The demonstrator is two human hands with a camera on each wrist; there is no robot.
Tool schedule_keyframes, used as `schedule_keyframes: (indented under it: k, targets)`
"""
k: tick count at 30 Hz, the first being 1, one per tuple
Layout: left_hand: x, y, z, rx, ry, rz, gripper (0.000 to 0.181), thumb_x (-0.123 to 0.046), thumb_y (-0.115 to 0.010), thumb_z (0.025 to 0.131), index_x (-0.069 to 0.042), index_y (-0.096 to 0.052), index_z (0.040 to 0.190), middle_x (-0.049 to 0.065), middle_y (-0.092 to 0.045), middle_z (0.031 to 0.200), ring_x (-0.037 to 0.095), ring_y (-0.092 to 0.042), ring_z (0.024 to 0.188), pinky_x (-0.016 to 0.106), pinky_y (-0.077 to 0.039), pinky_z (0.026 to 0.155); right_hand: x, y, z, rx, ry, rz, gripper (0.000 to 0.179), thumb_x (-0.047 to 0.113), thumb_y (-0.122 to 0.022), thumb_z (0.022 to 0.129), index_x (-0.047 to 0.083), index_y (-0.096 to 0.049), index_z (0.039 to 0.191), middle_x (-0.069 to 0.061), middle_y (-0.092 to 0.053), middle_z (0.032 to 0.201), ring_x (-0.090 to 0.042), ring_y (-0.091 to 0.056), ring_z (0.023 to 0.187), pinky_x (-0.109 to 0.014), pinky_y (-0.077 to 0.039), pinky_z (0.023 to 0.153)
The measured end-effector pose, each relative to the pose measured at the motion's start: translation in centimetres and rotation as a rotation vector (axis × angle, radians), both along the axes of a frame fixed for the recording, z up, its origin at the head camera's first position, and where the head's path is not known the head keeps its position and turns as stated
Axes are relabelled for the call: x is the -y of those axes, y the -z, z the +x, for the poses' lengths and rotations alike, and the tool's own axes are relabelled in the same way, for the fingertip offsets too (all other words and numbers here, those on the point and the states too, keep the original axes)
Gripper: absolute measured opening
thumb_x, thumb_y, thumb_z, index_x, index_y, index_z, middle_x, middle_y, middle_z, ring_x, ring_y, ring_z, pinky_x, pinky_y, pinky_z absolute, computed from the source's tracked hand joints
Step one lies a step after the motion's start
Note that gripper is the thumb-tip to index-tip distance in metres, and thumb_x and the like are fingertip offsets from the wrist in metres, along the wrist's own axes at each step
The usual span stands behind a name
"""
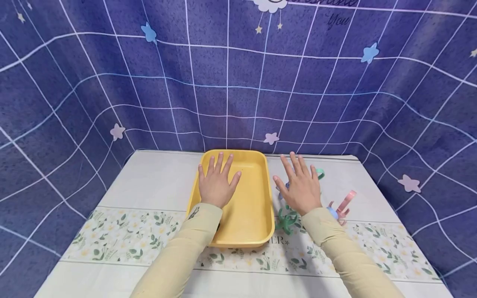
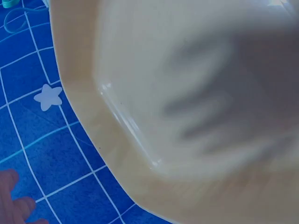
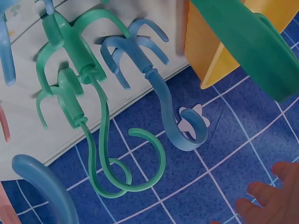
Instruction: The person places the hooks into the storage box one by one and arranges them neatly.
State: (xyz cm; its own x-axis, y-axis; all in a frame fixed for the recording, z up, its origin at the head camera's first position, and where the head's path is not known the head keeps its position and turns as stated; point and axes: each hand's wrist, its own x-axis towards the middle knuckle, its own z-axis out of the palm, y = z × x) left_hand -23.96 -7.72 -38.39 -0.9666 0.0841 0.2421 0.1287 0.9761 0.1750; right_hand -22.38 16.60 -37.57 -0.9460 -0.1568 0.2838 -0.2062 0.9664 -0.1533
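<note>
My left hand (image 1: 218, 188) is held over the left side of a yellow plastic tray (image 1: 253, 198), fingers spread and straight, casting a shadow in the left wrist view. My right hand (image 1: 301, 188), also spread and holding nothing, hovers right of the tray above several plastic multi-prong hanging hooks. A green hook (image 1: 286, 221) and a pink hook (image 1: 347, 201) show around it. In the right wrist view, a blue hook (image 3: 135, 56) and green hooks (image 3: 79, 51) have curled prongs and long curved tails. My right hand and sleeve partly cover these hooks in the head view.
The white table (image 1: 149, 178) has a floral band (image 1: 123, 236) across it. A blue gridded curtain (image 1: 208, 95) with stars encloses the back and both sides. The tray's raised rim (image 2: 74, 46) stands close to my left hand.
</note>
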Motion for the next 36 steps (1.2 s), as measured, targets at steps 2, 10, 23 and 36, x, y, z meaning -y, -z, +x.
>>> schedule_keyframes:
  k: [2,10,23,36]
  targets:
    - [0.0,0.0,-0.1,-0.003,0.000,0.018,0.066,-0.060,-0.035,0.106,-0.028,-0.027,0.163,0.005,-0.022,0.168,0.029,-0.015,0.155,0.060,-0.009,0.121,0.0,-0.1,0.0,-0.042,-0.005,-0.018,0.071,0.052,-0.044,0.106,0.017,-0.023,0.164,-0.013,-0.019,0.168,-0.032,-0.013,0.155,-0.057,-0.008,0.122]
    - [0.1,-0.5,0.0,-0.020,-0.001,0.043,0.065,-0.060,-0.034,0.106,-0.027,-0.030,0.162,0.006,-0.025,0.167,0.032,-0.019,0.154,0.061,-0.010,0.121,0.2,-0.3,0.1,-0.187,-0.039,-0.076,0.064,0.042,-0.051,0.105,0.011,-0.036,0.159,-0.016,-0.032,0.163,-0.032,-0.024,0.152,-0.053,-0.013,0.122]
    - [0.8,-1.3,-0.1,-0.052,0.012,0.081,0.065,-0.060,-0.033,0.106,-0.026,-0.030,0.162,0.008,-0.028,0.166,0.032,-0.025,0.152,0.061,-0.011,0.120,0.5,-0.6,0.2,-0.261,-0.063,-0.169,0.058,0.035,-0.057,0.103,0.006,-0.046,0.152,-0.017,-0.044,0.155,-0.034,-0.033,0.147,-0.053,-0.021,0.120]
    - [1.8,-1.7,0.3,-0.070,0.018,0.095,0.066,-0.059,-0.032,0.107,-0.023,-0.031,0.162,0.012,-0.032,0.164,0.036,-0.030,0.149,0.065,-0.016,0.117,0.3,-0.6,0.5,-0.302,-0.079,-0.216,0.056,0.030,-0.062,0.100,0.004,-0.050,0.148,-0.019,-0.048,0.151,-0.036,-0.039,0.143,-0.054,-0.030,0.115]
